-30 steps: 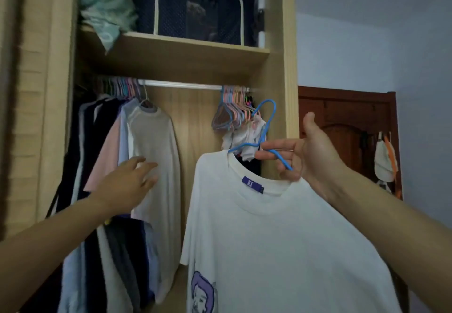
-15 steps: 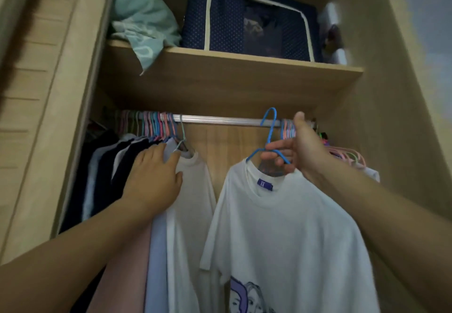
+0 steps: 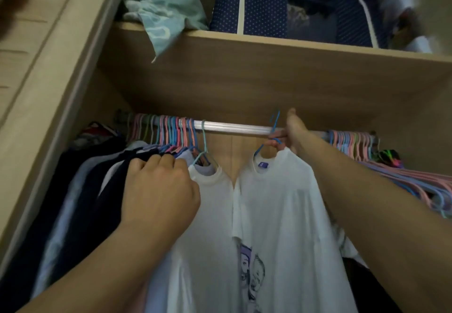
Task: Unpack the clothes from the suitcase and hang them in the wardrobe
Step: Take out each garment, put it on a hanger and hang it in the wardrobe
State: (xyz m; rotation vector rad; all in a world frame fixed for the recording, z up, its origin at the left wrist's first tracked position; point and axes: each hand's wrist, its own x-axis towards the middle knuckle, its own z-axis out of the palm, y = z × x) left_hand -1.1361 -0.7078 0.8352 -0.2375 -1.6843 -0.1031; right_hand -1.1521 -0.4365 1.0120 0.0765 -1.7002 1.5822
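Observation:
A white T-shirt (image 3: 281, 205) with a purple print and a purple neck label hangs on a blue hanger (image 3: 273, 131). My right hand (image 3: 292, 132) grips that hanger just below its hook, and the hook stands at the silver wardrobe rail (image 3: 234, 127). My left hand (image 3: 159, 188) rests on the hung clothes (image 3: 93, 180) at the left, its fingers curled over their shoulders beside another white shirt (image 3: 210, 190). The suitcase is out of view.
Several empty pink and blue hangers (image 3: 403, 180) bunch at the right end of the rail. A wooden shelf (image 3: 269, 50) above carries a navy dotted storage box (image 3: 288, 11) and a teal cloth (image 3: 166, 11). The wardrobe's side panel (image 3: 49, 92) stands left.
My right hand has lifted the hanger with the white T-shirt up to the rail. My left hand moved from open air onto the hung clothes and pushed them left. The view tilted upward.

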